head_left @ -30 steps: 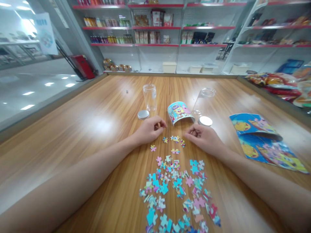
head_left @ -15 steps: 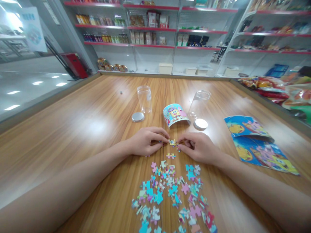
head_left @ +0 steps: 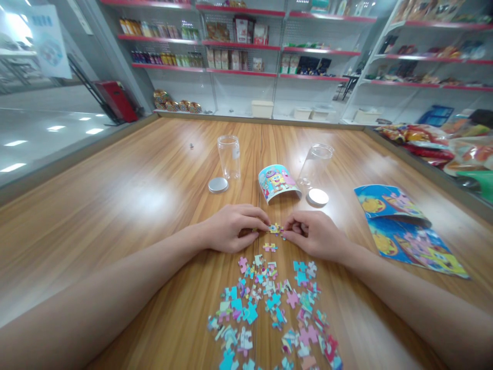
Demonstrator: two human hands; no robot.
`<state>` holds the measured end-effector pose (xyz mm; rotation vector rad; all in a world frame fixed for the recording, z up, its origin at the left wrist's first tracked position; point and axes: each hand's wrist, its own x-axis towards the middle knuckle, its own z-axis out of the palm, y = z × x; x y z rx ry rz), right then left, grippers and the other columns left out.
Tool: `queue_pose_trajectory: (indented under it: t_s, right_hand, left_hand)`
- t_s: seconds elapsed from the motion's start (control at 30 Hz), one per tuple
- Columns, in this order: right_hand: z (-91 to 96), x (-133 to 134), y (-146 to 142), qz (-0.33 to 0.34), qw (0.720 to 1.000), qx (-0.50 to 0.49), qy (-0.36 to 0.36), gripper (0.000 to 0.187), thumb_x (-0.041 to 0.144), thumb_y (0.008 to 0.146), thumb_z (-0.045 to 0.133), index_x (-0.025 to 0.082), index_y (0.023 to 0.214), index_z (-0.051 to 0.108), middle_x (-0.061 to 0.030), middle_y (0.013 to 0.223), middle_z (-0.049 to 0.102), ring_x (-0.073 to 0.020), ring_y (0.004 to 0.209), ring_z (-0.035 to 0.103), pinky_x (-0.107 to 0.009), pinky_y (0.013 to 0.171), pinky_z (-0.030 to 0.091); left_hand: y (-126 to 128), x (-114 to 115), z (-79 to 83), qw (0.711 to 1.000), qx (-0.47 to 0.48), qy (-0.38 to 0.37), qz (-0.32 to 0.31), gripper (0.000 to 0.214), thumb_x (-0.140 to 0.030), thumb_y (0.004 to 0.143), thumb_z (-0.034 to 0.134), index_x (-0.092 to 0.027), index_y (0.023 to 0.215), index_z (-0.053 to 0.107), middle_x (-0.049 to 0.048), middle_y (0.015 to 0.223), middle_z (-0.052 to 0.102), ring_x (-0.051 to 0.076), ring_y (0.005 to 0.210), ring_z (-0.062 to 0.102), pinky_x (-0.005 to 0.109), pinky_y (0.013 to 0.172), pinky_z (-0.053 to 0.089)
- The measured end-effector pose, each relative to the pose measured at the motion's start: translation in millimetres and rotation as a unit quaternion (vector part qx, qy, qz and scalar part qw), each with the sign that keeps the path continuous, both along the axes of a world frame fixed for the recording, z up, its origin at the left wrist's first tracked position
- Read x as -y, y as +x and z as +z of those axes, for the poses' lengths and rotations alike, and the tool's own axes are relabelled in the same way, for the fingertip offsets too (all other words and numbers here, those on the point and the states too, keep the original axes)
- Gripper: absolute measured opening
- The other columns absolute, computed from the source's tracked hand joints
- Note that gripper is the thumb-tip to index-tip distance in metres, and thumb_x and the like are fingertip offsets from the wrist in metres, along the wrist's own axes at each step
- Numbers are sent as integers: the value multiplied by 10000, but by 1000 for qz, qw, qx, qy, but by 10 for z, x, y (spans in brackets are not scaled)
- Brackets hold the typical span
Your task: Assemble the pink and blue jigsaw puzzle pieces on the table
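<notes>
My left hand (head_left: 231,227) and my right hand (head_left: 314,235) rest on the wooden table (head_left: 134,195) with their fingertips pinched together on a small cluster of jigsaw pieces (head_left: 276,228) between them. One loose piece (head_left: 270,247) lies just below that cluster. Nearer to me spreads a pile of several colourful loose puzzle pieces (head_left: 269,303). Both sets of fingers are closed around the edges of the joined pieces.
Beyond the hands stand a clear jar (head_left: 228,155) with its metal lid (head_left: 217,185), a curled cartoon label (head_left: 278,182), and a tilted clear jar (head_left: 316,165) beside a second lid (head_left: 318,197). Two cartoon picture sheets (head_left: 404,231) lie at right. Shop shelves (head_left: 246,49) line the back.
The hands, apart a second ago, have come together on the small pieces between them. Over the last half second the pieces were pushed closer together; the view shifted slightly.
</notes>
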<state>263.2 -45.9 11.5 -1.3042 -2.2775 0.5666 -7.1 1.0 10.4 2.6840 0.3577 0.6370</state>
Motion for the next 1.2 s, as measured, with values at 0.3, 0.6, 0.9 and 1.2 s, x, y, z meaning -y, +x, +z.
queue_pose_trajectory:
  t_s: [0.3,0.6,0.9,1.2]
  right_hand:
    - [1,-4,-12,4,1000,-2,15,128,311,895,666,197,954,665,51,614,519,-96,537,456,-249,539,301]
    - [-8,2,2,8,1000,-2,18,175,332,915,645,205,1029,682,55,608,489,-99,533,444,-256,535,294]
    - [30,13,9,24,1000,9,13,200,277,854,679,198,1038,674,41,663,522,-107,570,477,-252,555,317]
    - [2,9,24,33,999,-14,3,198,268,863,676,198,1039,616,53,662,510,-102,563,474,-243,555,321]
  left_hand:
    - [-6,20,1,1000,7,-1,-5,308,-131,876,550,-169,1142,701,88,1197,670,199,1079,654,339,936,540]
    - [-10,12,7,1000,5,-4,-7,331,-121,873,545,-180,1164,689,85,1204,670,199,1083,650,342,942,538]
    - [-16,26,16,1000,2,-1,18,301,-148,868,562,-190,1131,702,101,1231,612,188,1042,648,305,873,553]
    - [-24,30,14,999,-29,17,36,320,-185,883,572,-214,1178,693,103,1255,569,186,1018,631,314,887,544]
